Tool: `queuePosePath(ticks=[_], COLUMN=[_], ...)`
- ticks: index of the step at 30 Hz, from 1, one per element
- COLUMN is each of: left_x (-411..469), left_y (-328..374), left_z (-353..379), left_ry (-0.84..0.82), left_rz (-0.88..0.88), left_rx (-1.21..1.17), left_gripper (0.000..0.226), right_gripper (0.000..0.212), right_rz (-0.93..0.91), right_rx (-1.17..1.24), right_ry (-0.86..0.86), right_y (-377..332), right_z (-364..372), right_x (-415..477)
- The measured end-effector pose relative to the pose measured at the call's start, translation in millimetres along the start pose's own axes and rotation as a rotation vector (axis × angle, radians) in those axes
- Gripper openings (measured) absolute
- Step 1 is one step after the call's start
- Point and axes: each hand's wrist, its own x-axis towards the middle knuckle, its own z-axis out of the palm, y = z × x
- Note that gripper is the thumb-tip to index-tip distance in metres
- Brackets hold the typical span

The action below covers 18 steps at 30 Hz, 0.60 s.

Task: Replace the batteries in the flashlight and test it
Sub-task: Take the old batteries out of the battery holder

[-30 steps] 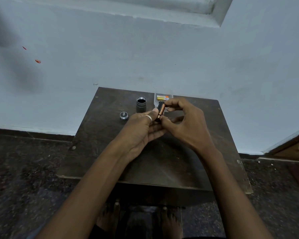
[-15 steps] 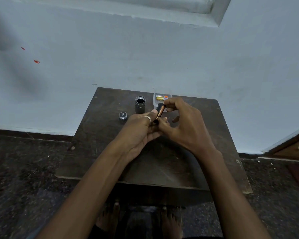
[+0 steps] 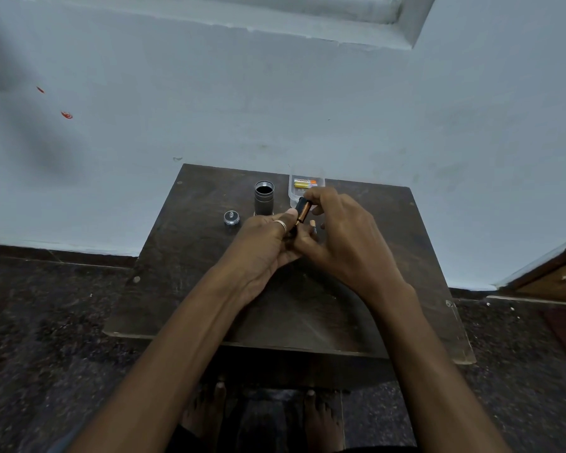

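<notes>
Two hands meet above the dark wooden table (image 3: 190, 256), just in front of the flashlight body (image 3: 264, 199), and they hold one battery (image 3: 302, 211) between them. The battery is black and copper, tilted, with its black end upward. The right hand (image 3: 343, 233) pinches the upper part with curled fingers. The left hand (image 3: 265, 237), which wears a ring (image 3: 281, 224), is curled around the lower end, and its thumb tip lies against the side of the battery. The flashlight body stands upright on the table with its open end up. Its screw cap (image 3: 231, 218) lies just to the left of it, apart from it. To the right of the flashlight body stands a clear plastic box (image 3: 295, 195) with yellow batteries (image 3: 304, 184) inside, near the far table edge
</notes>
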Motion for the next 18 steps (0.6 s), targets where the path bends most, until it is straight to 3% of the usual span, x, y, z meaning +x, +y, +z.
queuePosePath(ticks=[4, 9, 14, 18], left_x=[-1.7, -2.7, -1.5, -0.5], left_y=[1.8, 3.4, 3.2, 3.5], left_z=[1.8, 1.6, 1.0, 1.9], left_ry=[-0.009, 0.000, 0.033, 0.043], left_rz=[0.003, 0.007, -0.018, -0.033], left_rx=[-0.011, -0.038, -0.094, -0.121], left_gripper=[0.031, 0.032, 0.030, 0.024], right_gripper=[0.044, 0.032, 0.038, 0.026], right_rz=[0.005, -0.014, 0.066, 0.074], right_rx=[0.022, 0.068, 0.245, 0.296], right_ry=[0.013, 0.005, -0.025, 0.032], right_y=[0.6, -1.6, 4.2, 9.7], right_z=[1.6, 1.9, 2.1, 2.9], right_x=[-0.3, 0.3, 2.4, 3.9])
